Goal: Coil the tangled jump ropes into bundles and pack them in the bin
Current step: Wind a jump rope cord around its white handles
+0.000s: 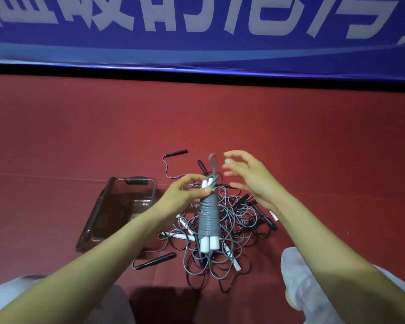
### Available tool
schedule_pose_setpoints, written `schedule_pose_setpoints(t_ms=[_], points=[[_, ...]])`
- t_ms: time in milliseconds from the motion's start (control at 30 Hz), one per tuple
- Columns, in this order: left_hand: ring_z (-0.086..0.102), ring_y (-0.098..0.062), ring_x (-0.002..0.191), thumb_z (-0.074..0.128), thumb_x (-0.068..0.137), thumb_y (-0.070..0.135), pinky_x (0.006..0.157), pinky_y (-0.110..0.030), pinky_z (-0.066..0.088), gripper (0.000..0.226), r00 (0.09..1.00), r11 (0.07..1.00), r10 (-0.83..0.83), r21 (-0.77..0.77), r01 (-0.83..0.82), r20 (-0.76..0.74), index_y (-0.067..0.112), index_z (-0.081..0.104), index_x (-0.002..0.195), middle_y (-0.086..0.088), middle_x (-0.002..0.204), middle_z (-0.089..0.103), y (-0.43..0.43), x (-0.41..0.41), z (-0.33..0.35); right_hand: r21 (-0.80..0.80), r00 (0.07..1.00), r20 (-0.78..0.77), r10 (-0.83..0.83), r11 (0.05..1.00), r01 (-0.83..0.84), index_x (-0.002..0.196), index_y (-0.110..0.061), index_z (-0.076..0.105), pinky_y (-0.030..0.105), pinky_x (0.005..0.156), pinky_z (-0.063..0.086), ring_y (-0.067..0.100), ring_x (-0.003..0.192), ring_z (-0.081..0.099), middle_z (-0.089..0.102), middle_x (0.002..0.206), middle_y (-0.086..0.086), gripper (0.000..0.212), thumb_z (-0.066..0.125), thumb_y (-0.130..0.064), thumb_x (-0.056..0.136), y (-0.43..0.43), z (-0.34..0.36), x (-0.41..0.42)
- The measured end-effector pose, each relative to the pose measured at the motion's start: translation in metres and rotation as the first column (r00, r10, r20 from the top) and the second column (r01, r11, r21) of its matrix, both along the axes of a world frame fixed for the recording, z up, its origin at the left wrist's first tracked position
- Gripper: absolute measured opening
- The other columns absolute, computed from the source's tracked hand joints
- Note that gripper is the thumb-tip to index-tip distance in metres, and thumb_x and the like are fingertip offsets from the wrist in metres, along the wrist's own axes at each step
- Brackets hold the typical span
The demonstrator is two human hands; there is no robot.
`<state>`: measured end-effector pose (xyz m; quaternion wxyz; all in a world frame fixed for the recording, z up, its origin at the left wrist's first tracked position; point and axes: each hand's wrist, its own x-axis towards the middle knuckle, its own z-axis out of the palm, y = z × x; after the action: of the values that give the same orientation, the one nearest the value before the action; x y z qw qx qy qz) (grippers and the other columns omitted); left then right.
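Red floor (80, 127); blue banner (197, 50) with white lettering behind, dim light.

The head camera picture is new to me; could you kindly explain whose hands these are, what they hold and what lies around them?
There is no machine here. A person wears one camera on the head, looking forward and down, so the two arms reaching in from below are their own. The left hand grips a coiled bundle: grey rope wound tightly round two white handles, with a small loop sticking out on top. The right hand is open, fingers spread, beside that loop and holding nothing. Below the hands, on the red floor, lies the tangled pile of grey and black ropes with black and white handles. The smoky clear bin sits to the left of the pile. A blue banner runs behind.
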<state>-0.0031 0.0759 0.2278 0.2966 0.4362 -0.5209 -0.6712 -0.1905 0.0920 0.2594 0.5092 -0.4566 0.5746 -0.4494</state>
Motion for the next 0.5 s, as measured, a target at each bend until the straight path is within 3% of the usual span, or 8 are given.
schedule_pose_setpoints(t_ms=[67, 133, 200, 300, 400, 500], points=[[0.066, -0.014, 0.069, 0.071, 0.084, 0.014, 0.067, -0.028, 0.054, 0.025, 0.993, 0.993, 0.115, -0.027, -0.116, -0.009, 0.017, 0.062, 0.107, -0.005, 0.084, 0.073, -0.006, 0.005, -0.002, 0.083, 0.979, -0.093, 0.181, 0.981, -0.173, 0.132, -0.033, 0.048, 0.038, 0.09, 0.054, 0.017, 0.105, 0.063, 0.065, 0.111, -0.003, 0.047, 0.066, -0.027, 0.089, 0.005, -0.01, 0.005], [0.068, -0.016, 0.069, 0.071, 0.084, 0.013, 0.062, -0.028, 0.054, 0.022, 0.973, 0.975, 0.22, -0.011, -0.221, -0.074, 0.019, 0.063, 0.103, -0.005, 0.084, 0.074, -0.01, 0.006, -0.002, 0.148, 0.934, -0.132, 0.332, 0.938, -0.312, 0.143, -0.038, 0.035, 0.03, 0.085, 0.053, 0.018, 0.107, 0.063, 0.062, 0.119, 0.004, 0.071, 0.071, -0.02, 0.086, 0.011, -0.022, 0.018], [0.069, -0.015, 0.071, 0.07, 0.085, 0.013, 0.059, -0.025, 0.054, 0.023, 0.953, 0.959, 0.281, 0.005, -0.282, -0.115, 0.019, 0.063, 0.105, -0.007, 0.091, 0.073, -0.011, 0.006, -0.003, 0.136, 0.921, -0.172, 0.35, 0.934, -0.33, 0.147, -0.038, 0.029, 0.031, 0.088, 0.052, 0.017, 0.104, 0.065, 0.064, 0.119, 0.006, 0.08, 0.072, -0.011, 0.085, 0.016, -0.034, 0.027], [0.067, -0.013, 0.082, 0.065, 0.088, 0.003, 0.064, -0.02, 0.054, 0.034, 0.953, 0.962, 0.271, 0.002, -0.273, -0.137, 0.013, 0.057, 0.119, -0.005, 0.105, 0.066, -0.008, 0.004, -0.01, 0.083, 0.951, -0.188, 0.246, 0.969, -0.234, 0.149, -0.034, 0.028, 0.036, 0.088, 0.054, 0.019, 0.1, 0.067, 0.066, 0.113, 0.003, 0.081, 0.069, -0.006, 0.086, 0.012, -0.04, 0.027], [0.063, -0.013, 0.086, 0.06, 0.089, -0.003, 0.064, -0.019, 0.055, 0.035, 0.972, 0.977, 0.212, 0.006, -0.213, -0.105, 0.006, 0.055, 0.122, -0.007, 0.108, 0.061, 0.001, 0.004, -0.019, 0.107, 0.978, -0.068, 0.2, 0.976, -0.192, 0.145, -0.03, 0.032, 0.042, 0.084, 0.057, 0.021, 0.095, 0.07, 0.069, 0.108, 0.005, 0.072, 0.067, -0.005, 0.087, 0.014, -0.048, 0.025], [0.066, -0.014, 0.081, 0.061, 0.089, -0.002, 0.067, -0.024, 0.057, 0.033, 0.978, 0.984, 0.173, 0.057, -0.167, -0.116, 0.01, 0.058, 0.12, -0.005, 0.103, 0.066, 0.008, 0.012, -0.032, 0.175, 0.978, -0.017, 0.209, 0.964, -0.203, 0.137, -0.028, 0.034, 0.027, 0.065, 0.055, 0.009, 0.083, 0.07, 0.071, 0.101, -0.001, 0.06, 0.065, -0.007, 0.09, 0.022, -0.063, 0.031]])
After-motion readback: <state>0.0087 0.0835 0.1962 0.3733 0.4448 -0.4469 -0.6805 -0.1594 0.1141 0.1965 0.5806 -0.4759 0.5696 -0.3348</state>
